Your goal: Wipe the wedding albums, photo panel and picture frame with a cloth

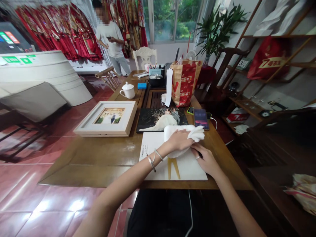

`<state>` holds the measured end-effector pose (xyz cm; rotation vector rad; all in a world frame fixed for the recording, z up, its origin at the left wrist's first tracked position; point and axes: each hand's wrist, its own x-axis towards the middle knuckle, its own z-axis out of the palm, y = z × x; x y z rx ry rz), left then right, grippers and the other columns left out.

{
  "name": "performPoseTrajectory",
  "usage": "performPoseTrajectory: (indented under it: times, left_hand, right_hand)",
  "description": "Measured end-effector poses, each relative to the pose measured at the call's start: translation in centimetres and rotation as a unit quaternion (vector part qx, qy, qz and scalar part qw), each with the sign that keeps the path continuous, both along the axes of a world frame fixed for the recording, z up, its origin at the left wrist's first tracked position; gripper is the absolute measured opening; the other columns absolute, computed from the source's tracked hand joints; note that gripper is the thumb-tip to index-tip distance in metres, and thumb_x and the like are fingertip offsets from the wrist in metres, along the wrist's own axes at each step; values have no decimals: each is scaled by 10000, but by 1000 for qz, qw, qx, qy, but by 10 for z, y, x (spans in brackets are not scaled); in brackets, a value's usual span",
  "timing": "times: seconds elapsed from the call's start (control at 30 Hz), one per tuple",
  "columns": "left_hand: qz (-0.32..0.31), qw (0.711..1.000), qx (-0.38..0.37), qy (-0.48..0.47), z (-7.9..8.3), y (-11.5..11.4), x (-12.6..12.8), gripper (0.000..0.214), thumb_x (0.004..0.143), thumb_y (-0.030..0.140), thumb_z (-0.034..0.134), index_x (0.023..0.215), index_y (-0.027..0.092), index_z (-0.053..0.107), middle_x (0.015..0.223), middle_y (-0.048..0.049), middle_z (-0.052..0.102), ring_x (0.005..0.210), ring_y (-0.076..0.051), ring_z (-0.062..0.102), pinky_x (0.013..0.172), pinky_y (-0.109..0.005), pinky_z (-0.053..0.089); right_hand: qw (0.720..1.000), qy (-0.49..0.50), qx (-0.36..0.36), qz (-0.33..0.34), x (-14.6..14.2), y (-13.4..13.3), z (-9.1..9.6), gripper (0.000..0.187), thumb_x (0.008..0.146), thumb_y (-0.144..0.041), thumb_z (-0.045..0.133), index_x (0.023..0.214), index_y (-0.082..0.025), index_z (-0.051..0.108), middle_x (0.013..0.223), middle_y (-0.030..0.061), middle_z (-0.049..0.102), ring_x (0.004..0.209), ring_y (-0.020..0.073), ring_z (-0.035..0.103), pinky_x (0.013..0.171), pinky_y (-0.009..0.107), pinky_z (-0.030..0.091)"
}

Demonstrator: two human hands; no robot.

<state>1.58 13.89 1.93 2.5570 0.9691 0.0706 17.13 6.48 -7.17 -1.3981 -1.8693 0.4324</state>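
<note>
A white cloth [172, 131] is bunched under my left hand [179, 141], whose fingers are closed on it. The cloth lies over a white board [158, 171] with small print at its left and a gold shape near its front edge. My right hand [206, 159] bends over the board's right side, its fingertips drawn together beside the cloth; what they hold, if anything, is hidden. Just beyond the board lies a dark photo panel [150, 118] showing a couple and a spread white gown. To its left is a pale wooden framed photo [108, 117].
Phones [201, 118] lie on the table's right side, with a white cable. Farther back stand a paper bag [185, 84], a lidded white cup [127, 90], a blue box [142, 86] and a dark pot [156, 80]. Another person [112, 39] stands near hanging red garments [69, 36].
</note>
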Motion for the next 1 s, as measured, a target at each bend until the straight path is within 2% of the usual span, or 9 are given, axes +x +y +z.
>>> performPoseTrajectory:
  times: [0.13, 0.27, 0.4, 0.47, 0.57, 0.7, 0.8, 0.9, 1.0]
  left_hand:
    - [31, 999, -3, 16, -4, -10, -12, 507, 892, 276, 328, 1370, 123, 395, 1442, -110, 417, 1360, -285, 296, 1100, -499, 229]
    - [60, 998, 0, 28, -8, -17, -48, 585, 868, 271, 345, 1428, 108, 302, 1491, -111, 332, 1394, -278, 224, 1117, -532, 166]
    - [53, 998, 8, 18, -16, -20, -86, 619, 851, 269, 364, 1452, 155, 269, 1526, -54, 260, 1420, -229, 145, 1146, -492, 79]
    - [47, 999, 22, 2, -20, -29, -100, 627, 846, 270, 370, 1458, 182, 264, 1532, -29, 241, 1427, -217, 106, 1147, -497, 26]
    - [31, 999, 30, -5, -24, -57, -108, 678, 813, 270, 416, 1467, 224, 243, 1549, -7, 172, 1432, -232, 48, 1135, -529, -24]
    - [-8, 1000, -6, 13, -18, -108, -106, 870, 669, 240, 518, 1478, 257, 200, 1562, 3, 60, 1428, -272, -16, 1120, -557, -72]
    - [-9, 999, -33, 23, -13, -128, -103, 935, 607, 213, 525, 1480, 263, 194, 1562, 7, 41, 1428, -276, -7, 1127, -546, -71]
    - [30, 999, -25, 27, -13, -119, -101, 909, 611, 203, 518, 1472, 257, 231, 1560, 4, 78, 1429, -266, 12, 1136, -537, -42]
    - [56, 998, 12, 24, -14, -90, -97, 800, 692, 228, 506, 1458, 252, 277, 1555, -14, 136, 1430, -257, 44, 1137, -542, 7]
  right_hand:
    - [1000, 4, -9, -1, 0, -1, 0, 333, 899, -227, 430, 1152, -237, 647, 1228, 74, 647, 1140, 255, 604, 979, 428, 482]
    - [1000, 13, -7, 10, -1, -1, 0, 346, 906, -223, 431, 1185, -223, 635, 1302, 65, 600, 1257, 240, 513, 1071, 437, 409]
    - [1000, 19, -12, 17, -1, -3, -1, 358, 920, -230, 420, 1223, -216, 611, 1334, 62, 573, 1279, 223, 491, 1102, 448, 378]
    - [1000, 21, -13, 17, -1, -3, -2, 358, 923, -230, 419, 1229, -219, 605, 1338, 58, 570, 1283, 217, 486, 1106, 452, 374]
    - [1000, 20, -13, 19, -1, -4, -2, 358, 927, -237, 418, 1235, -210, 599, 1342, 64, 565, 1285, 214, 483, 1104, 455, 377]
    - [1000, 15, -12, 16, -1, -4, -1, 356, 931, -246, 412, 1225, -201, 608, 1333, 82, 571, 1280, 226, 489, 1092, 473, 387]
    - [1000, 19, -9, 19, -1, -4, -1, 352, 927, -243, 420, 1222, -219, 611, 1331, 76, 574, 1277, 230, 493, 1090, 484, 386]
    - [1000, 22, -11, 14, 0, -4, -1, 347, 922, -242, 432, 1216, -226, 616, 1329, 70, 577, 1276, 230, 493, 1089, 481, 388]
    - [1000, 22, -13, 16, 0, -4, -2, 349, 922, -237, 429, 1218, -227, 614, 1332, 63, 574, 1280, 224, 489, 1093, 472, 387]
